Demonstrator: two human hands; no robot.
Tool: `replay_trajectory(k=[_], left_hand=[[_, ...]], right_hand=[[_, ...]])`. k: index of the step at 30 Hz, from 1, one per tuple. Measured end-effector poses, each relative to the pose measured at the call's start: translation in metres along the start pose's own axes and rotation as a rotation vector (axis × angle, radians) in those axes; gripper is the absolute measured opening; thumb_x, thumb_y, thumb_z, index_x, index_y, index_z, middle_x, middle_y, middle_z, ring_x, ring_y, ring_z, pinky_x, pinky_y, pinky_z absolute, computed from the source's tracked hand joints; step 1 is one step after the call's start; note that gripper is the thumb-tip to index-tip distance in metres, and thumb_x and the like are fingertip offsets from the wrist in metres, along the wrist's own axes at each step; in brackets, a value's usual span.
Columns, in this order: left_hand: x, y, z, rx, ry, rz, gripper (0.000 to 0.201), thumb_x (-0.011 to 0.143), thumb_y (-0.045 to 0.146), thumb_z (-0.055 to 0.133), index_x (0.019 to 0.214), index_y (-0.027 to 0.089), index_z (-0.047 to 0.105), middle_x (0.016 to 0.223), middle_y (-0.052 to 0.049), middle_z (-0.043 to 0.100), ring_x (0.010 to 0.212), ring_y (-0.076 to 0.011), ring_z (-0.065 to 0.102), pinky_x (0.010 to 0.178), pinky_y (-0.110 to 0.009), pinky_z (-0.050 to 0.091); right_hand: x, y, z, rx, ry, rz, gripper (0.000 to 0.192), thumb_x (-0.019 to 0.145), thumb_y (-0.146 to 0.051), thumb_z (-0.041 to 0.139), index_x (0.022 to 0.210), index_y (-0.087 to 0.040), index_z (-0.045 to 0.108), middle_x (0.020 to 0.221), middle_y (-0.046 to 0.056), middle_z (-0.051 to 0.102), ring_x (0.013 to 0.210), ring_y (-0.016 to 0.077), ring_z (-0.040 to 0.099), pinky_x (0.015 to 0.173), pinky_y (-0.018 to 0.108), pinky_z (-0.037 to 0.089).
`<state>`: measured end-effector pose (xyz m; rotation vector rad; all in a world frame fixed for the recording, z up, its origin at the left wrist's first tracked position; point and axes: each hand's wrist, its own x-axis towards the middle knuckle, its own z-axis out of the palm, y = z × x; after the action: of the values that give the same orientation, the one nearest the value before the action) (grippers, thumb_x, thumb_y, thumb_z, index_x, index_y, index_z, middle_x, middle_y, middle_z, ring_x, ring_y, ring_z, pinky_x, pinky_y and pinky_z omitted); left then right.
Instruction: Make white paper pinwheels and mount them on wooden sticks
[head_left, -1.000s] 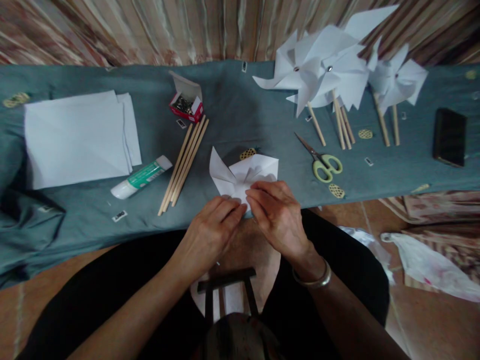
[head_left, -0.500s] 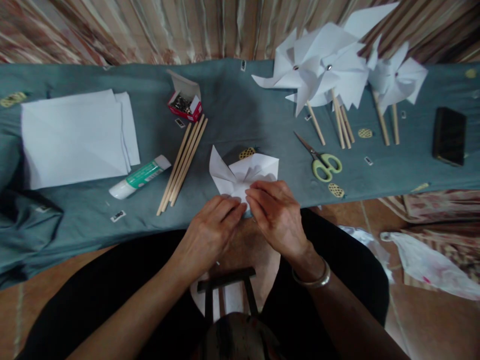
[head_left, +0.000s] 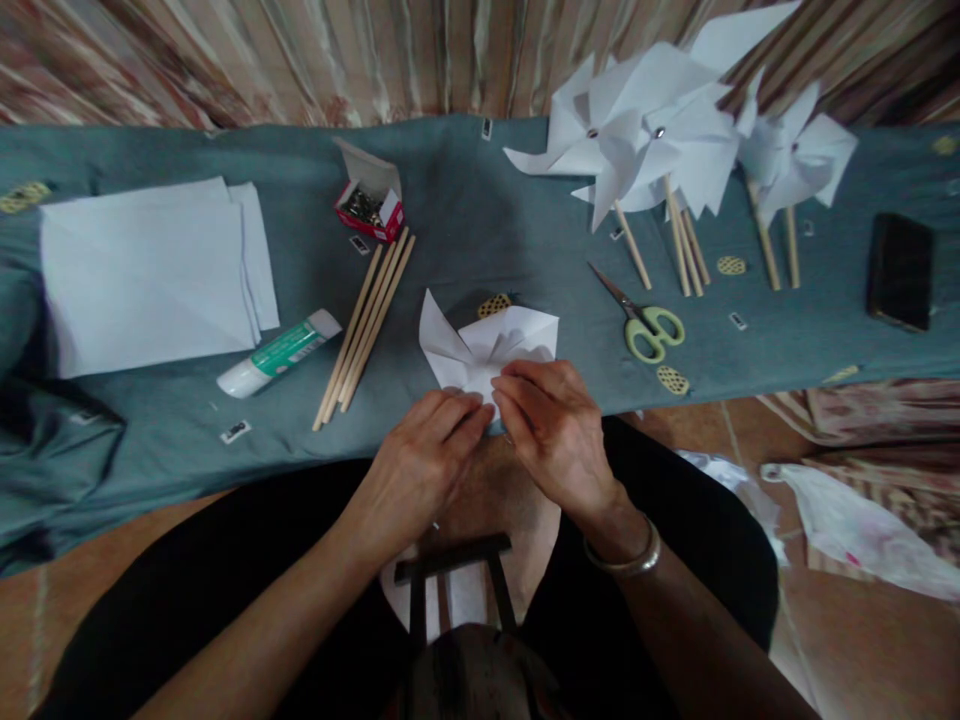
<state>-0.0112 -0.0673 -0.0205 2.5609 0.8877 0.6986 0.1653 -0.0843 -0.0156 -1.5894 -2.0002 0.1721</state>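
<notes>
A white paper pinwheel (head_left: pixel 480 362) with cut, raised blades lies at the table's front edge, no stick visible on it. My left hand (head_left: pixel 431 445) is closed, its thumb and fingers pinching the paper's near left part. Closed as well, my right hand (head_left: pixel 551 430) grips the near right part, and a bracelet circles that wrist. The fingertips of both hands almost meet near the paper's middle and hide its near side. Left of the paper, several wooden sticks (head_left: pixel 366 335) lie together. To its right are scissors (head_left: pixel 641 322) with green handles.
Finished pinwheels (head_left: pixel 630 130) on sticks lie at the back right, near a dark phone (head_left: pixel 900 270). A red box of metal pins (head_left: pixel 369 205) stands open behind the sticks. A glue stick (head_left: pixel 281 353) and white paper sheets (head_left: pixel 150 275) lie left on the green cloth (head_left: pixel 465 180).
</notes>
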Motion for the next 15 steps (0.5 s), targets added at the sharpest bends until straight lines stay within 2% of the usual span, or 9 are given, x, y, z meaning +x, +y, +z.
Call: replay_trajectory(k=[15], left_hand=[[0.0004, 0.0004, 0.0000, 0.001, -0.011, -0.016, 0.026, 0.093, 0.008, 0.053, 0.118, 0.008, 0.059, 0.108, -0.014, 0.066, 0.102, -0.0234, 0.060, 0.087, -0.040, 0.060]], right_hand=[[-0.0003, 0.0004, 0.0025, -0.022, 0.006, -0.001, 0.018, 0.094, -0.017, 0.054, 0.095, -0.016, 0.072, 0.104, 0.008, 0.072, 0.096, 0.0225, 0.063, 0.089, 0.038, 0.053]])
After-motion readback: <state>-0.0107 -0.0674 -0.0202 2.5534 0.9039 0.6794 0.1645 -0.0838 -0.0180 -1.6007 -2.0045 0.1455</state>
